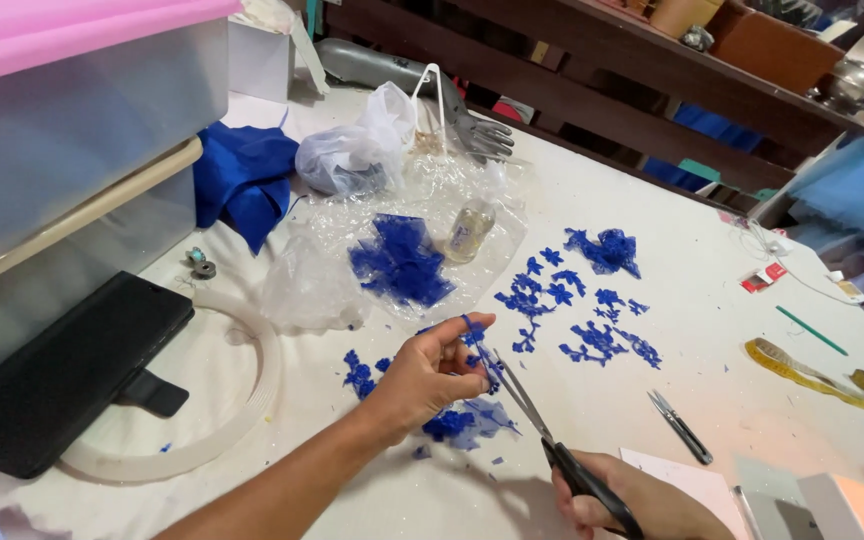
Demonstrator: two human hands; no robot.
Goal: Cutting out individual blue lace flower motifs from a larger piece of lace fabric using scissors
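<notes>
A sewing workshop: measuring tape (817,372), thread snips (680,427), blue fabric (244,180).

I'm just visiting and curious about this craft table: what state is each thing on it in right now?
Left hand: fingers pinching a small blue lace piece.
Right hand: gripping the scissors' handles.
Scissors: blades slightly parted at the blue piece.
Small snips: lying shut on the table.
Small bottle: lying tilted on clear plastic.
Black case: closed, flat.
Measuring tape: loosely unrolled.
Cut blue pieces: scattered loose.
</notes>
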